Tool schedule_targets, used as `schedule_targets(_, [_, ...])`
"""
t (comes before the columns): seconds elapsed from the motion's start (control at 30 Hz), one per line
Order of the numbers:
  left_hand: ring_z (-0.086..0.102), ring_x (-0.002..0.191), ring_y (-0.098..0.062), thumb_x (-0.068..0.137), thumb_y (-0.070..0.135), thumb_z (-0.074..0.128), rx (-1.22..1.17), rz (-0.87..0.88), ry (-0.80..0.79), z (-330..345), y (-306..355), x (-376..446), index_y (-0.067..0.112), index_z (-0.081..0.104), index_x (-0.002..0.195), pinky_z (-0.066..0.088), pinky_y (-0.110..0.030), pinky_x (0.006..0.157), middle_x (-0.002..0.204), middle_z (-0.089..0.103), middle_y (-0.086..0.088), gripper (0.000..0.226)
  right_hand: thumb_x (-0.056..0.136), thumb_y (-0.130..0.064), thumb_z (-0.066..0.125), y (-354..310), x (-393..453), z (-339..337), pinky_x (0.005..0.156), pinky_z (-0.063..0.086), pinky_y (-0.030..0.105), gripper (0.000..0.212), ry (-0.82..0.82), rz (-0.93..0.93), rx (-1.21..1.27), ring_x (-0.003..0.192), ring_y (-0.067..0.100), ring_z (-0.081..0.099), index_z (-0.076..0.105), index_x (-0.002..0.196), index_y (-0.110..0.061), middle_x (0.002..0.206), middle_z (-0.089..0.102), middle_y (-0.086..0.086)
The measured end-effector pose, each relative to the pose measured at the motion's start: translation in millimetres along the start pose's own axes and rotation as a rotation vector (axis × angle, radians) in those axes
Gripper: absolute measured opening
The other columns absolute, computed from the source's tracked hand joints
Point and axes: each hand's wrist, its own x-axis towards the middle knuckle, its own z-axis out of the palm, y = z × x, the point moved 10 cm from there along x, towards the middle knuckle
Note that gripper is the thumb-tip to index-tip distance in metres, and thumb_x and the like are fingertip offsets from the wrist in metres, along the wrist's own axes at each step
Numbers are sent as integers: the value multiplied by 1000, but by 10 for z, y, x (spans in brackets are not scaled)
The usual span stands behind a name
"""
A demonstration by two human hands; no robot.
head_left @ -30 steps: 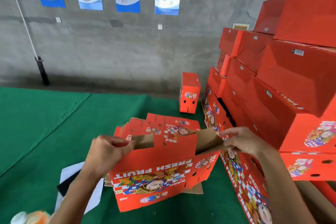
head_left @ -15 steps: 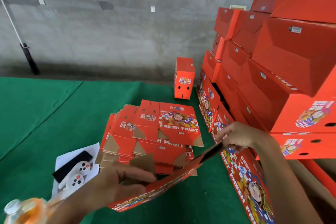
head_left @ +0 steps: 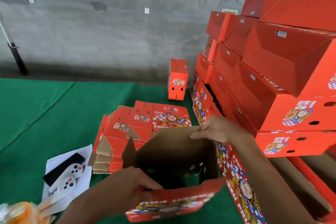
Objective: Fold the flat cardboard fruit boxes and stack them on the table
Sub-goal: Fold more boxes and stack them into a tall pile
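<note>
The stack (head_left: pixel 283 71) of folded boxes rises along my right, filling that side of the bench (head_left: pixel 45 114). I count at least ten boxes in it before the frame edge cuts them off, so the exact total cannot be told. I judge this the finished share of the task. One more folded box stands alone (head_left: pixel 177 80) on end near the wall, just left of the stack.

The flats (head_left: pixel 138 132) lie in one fanned pile at mid-bench, just behind the box in hand. Some five or six layered edges show at its near left corner; a true count is not possible. I judge these the work left, so the task is well advanced but not complete.

One box (head_left: pixel 178 162) is in hand, opened into a tube with its brown inside facing me and its flaps not yet tucked. My left hand (head_left: pixel 134 185) has its grip clamped on the near printed wall. My right hand (head_left: pixel 216 129) pinches the top edge of the far wall.

Two white controllers (head_left: pixel 70 176) rest on a sheet of paper (head_left: pixel 54 162) at the left, beside a dark flat item. A blurred orange object (head_left: pixel 20 212) sits at the lower left corner.
</note>
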Motion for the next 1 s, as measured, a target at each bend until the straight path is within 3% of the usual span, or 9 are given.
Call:
schedule_targets(0.1, [61,78,15,92,54,62,190,-94,49,-49,-89,202,47,70,107,42,-10,68,82,64,40,18,84,-53,80,-263,-14,138,63,47,32,42,-54,-104,89,55,19,56,72,66,-15,59,63,-1])
schedule_targets(0.17, [57,75,6,86,76,56,368,-222,163,-127,-273,262,40,66,92,33,-14,63,78,62,29,38,86,-37,81,-227,-22,267,65,47,28,14,-88,-113,96,69,5,66,80,82,-24,77,74,-6])
schedule_targets(0.23, [57,80,0,85,85,39,472,-269,280,-106,-353,290,38,57,84,34,-17,69,84,63,20,51,88,-23,77,-35,-30,326,75,52,31,3,-76,-76,71,87,10,71,79,90,-24,89,76,-4])
schedule_targets(0.37, [63,109,-6,97,72,22,583,-283,404,79,-421,284,41,68,109,41,-42,112,111,66,21,57,94,-7,65,439,-128,220,93,54,30,30,-2,2,251,104,5,69,76,103,-33,104,75,-12])
schedule_targets(0.53, [66,119,-17,100,62,31,652,-292,504,116,-520,179,39,66,132,45,-60,107,128,68,10,53,106,-5,53,865,-417,130,98,51,24,27,195,-15,647,117,15,69,70,121,-19,113,77,-4])
schedule_targets(0.67, [31,152,-28,93,73,42,534,-312,587,18,-528,212,25,22,163,35,-56,118,166,28,-3,87,103,-32,60,653,-583,308,108,41,30,28,278,-77,878,118,10,68,68,130,-25,121,75,-5])
schedule_targets(0.8, [21,156,-21,90,75,41,482,-290,593,6,-528,262,27,-6,164,27,-58,121,172,11,5,100,102,-12,62,448,-592,388,112,42,25,29,369,-150,903,124,13,64,67,131,-14,123,74,-1])
schedule_targets(0.93, [26,154,-16,89,75,40,483,-269,567,51,-552,280,40,-5,163,23,-61,122,170,14,14,92,102,-11,62,358,-588,507,97,40,5,29,377,-173,864,120,-4,61,71,126,-24,119,74,-18])
schedule_targets(1.0, [31,152,-18,91,74,40,515,-297,578,72,-591,267,37,3,164,25,-63,120,169,21,12,90,102,-14,61,435,-594,480,98,44,10,26,455,-162,927,119,1,64,72,125,-23,119,74,-15])
